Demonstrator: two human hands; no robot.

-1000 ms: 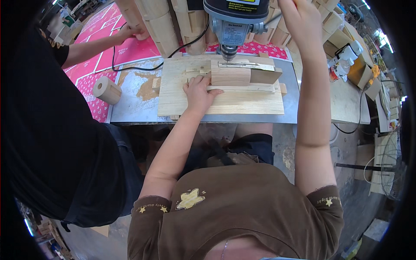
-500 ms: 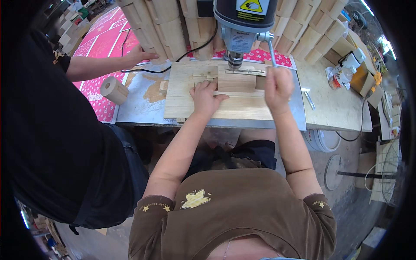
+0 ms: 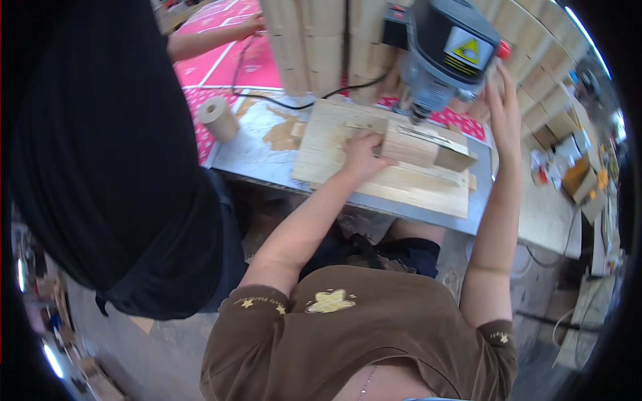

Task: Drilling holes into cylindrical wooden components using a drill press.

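A pale wooden block with a flat front face lies in a wooden jig on a light board. My left hand grips the block's left end, thumb along the front and fingers behind. Just above the block is the drill press, its metal chuck pointing down; whether a bit touches the wood I cannot make out. My right hand is raised at the right of the drill head, fingers stretched upward close to a red knob. Contact with the knob is unclear.
A co-worker in black stands at my left, one hand by the stacked wooden cylinders. A drilled wooden cylinder stands at the table's left. Sawdust lies beside the board. A black cable crosses behind. Boxes and bottles are at right.
My right hand has risen from the lever beside the block to the drill head's upper right. The co-worker's hand has moved farther back. The view has shifted and tilted; my left hand stays at the block.
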